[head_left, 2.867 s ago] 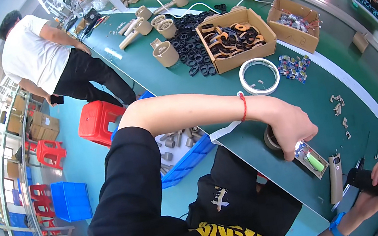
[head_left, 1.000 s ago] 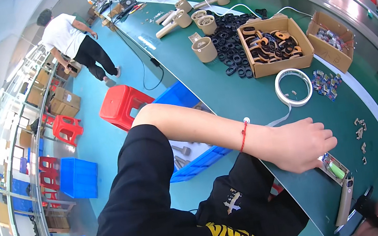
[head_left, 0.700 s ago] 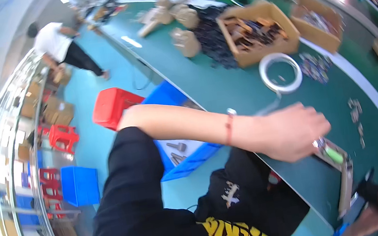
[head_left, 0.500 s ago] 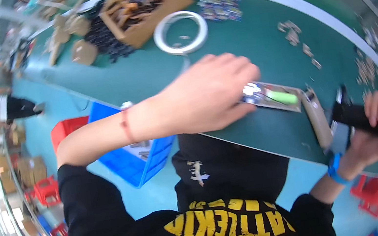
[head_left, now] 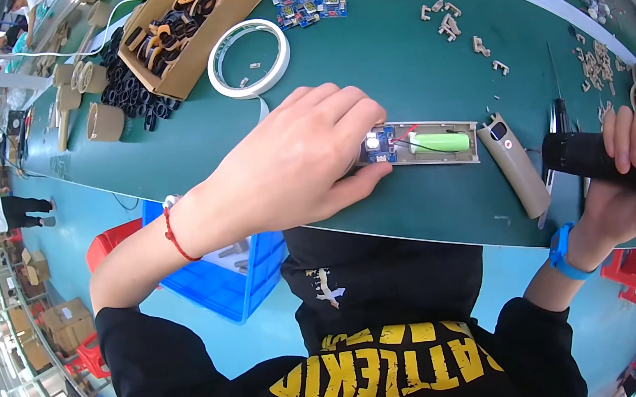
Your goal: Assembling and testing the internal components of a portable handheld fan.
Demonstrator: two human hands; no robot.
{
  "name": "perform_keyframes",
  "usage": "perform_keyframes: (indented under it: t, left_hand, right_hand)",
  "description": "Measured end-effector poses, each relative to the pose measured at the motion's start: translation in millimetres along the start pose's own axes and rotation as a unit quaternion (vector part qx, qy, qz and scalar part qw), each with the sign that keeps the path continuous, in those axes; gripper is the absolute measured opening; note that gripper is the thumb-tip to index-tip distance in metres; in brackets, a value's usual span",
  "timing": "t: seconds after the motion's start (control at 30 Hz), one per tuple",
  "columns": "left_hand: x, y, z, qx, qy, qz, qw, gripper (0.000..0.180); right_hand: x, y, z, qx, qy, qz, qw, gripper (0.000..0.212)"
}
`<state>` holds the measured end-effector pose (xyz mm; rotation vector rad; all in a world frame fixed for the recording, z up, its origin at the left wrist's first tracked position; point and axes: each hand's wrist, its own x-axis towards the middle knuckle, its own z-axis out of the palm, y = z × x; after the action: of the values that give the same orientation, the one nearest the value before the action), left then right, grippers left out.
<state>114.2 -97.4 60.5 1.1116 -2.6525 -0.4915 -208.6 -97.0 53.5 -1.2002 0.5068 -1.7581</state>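
Observation:
My left hand [head_left: 311, 154] grips the left end of an open beige casing [head_left: 434, 162], thumb on the near side and fingers on the far side. Inside it lie a small blue circuit board [head_left: 380, 144] with a lit white light, red and black wires, and a green cylindrical battery [head_left: 441, 142]. My fingers hide the casing's left end. At the far right my right hand [head_left: 628, 158] is wrapped round a black cylindrical tool [head_left: 577, 154], whose right end is lost at the picture's dark rim. Between the hands rests a beige cover [head_left: 517, 167] with a small dark window.
Beyond my left hand are a tape roll [head_left: 248, 58], a cardboard box [head_left: 191, 27] of rings and several blue circuit boards [head_left: 310, 2]. Small beige parts [head_left: 449, 26] are scattered to the right. A blue bin [head_left: 229, 295] stands below the table edge; a person [head_left: 0, 211] stands far left.
The view has shifted, and the picture is sharper. My left hand stays at the casing's left end. My right hand still holds the black cylindrical tool.

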Motion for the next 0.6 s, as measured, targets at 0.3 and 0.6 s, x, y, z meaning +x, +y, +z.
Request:
perform_keyframes:
  t: [0.3, 0.6]
  left_hand:
    - [3.5, -0.1, -2.7, -0.010, -0.010, -0.013, 1.000, 0.034]
    - [10.8, -1.4, -5.4, -0.022, -0.017, 0.002, 1.000, 0.033]
  right_hand:
    - [1.4, 1.0, -5.7, 0.014, -0.004, 0.007, 1.000, 0.046]
    - [0.2, -1.3, -12.8, -0.030, 0.014, 0.011, 0.999, 0.045]
